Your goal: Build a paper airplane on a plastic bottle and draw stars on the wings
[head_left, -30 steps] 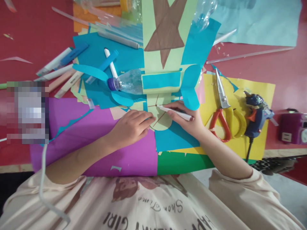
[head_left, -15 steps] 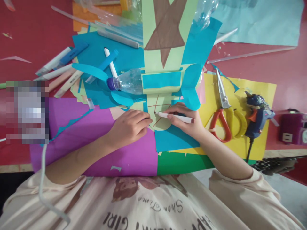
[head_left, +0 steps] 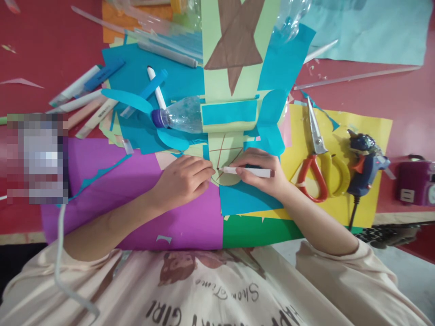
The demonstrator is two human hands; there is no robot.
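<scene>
My right hand (head_left: 263,174) grips a white marker (head_left: 248,171), its tip on a pale green rounded paper flap (head_left: 226,156) that carries brown lines. My left hand (head_left: 185,179) lies curled with its fingertips pressing the flap's left edge, over the purple sheet (head_left: 136,190). The flap belongs to a paper-covered plastic bottle (head_left: 180,115) with a purple cap, blue paper fins and a pale green panel bearing a brown star (head_left: 236,43).
Red-handled scissors (head_left: 314,149) and a blue glue gun (head_left: 363,158) lie on the yellow sheet (head_left: 374,131) at right. Several markers (head_left: 84,97) and blue paper scraps lie at upper left. Clear sticks (head_left: 353,77) cross the red table (head_left: 41,45). Green paper (head_left: 258,231) lies at the near edge.
The marker tip has travelled left and down across the green flap, adding brown lines; my right hand followed it. My left hand has stayed in place.
</scene>
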